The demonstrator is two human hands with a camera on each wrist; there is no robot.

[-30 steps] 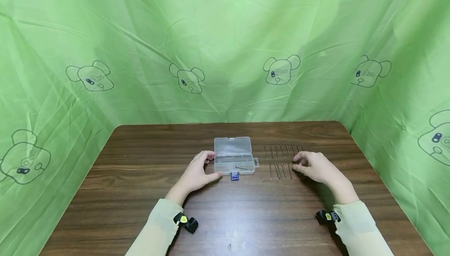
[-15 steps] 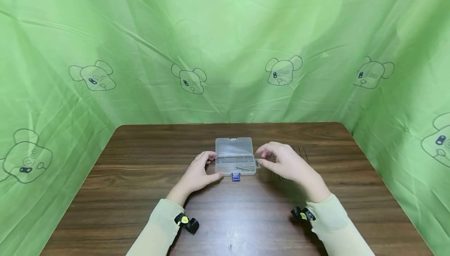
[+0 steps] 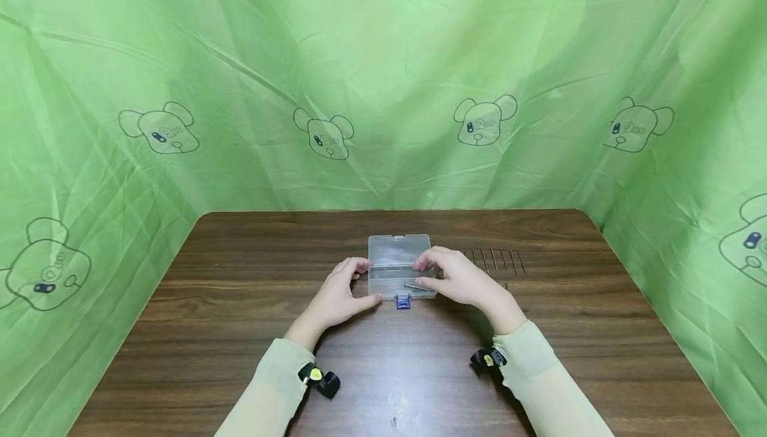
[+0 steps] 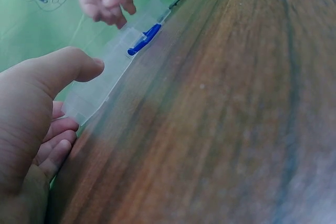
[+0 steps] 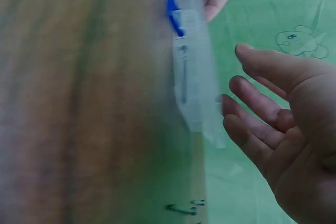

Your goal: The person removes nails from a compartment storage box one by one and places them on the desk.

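Observation:
A small clear plastic box (image 3: pixel 398 282) lies open mid-table, its lid (image 3: pixel 398 249) folded back and a blue latch (image 3: pixel 402 301) at the front. One thin metal pin (image 3: pixel 416 286) lies inside. My left hand (image 3: pixel 363 282) grips the box's left end, thumb at the front and fingers behind. My right hand (image 3: pixel 427 273) hovers over the right end with relaxed, spread fingers (image 5: pixel 252 100) that hold nothing I can see. The right wrist view shows the box (image 5: pixel 191 77) and the pin (image 5: pixel 184 80) in it.
Rows of several thin pins (image 3: pixel 497 260) lie on the brown wooden table (image 3: pixel 240 330) to the right of the box. Green printed cloth (image 3: pixel 383 90) walls in the table on three sides. A small black device sits at each wrist.
My right hand left the rows of pins and swung left to the box's right end. My left hand and the box stayed where they were.

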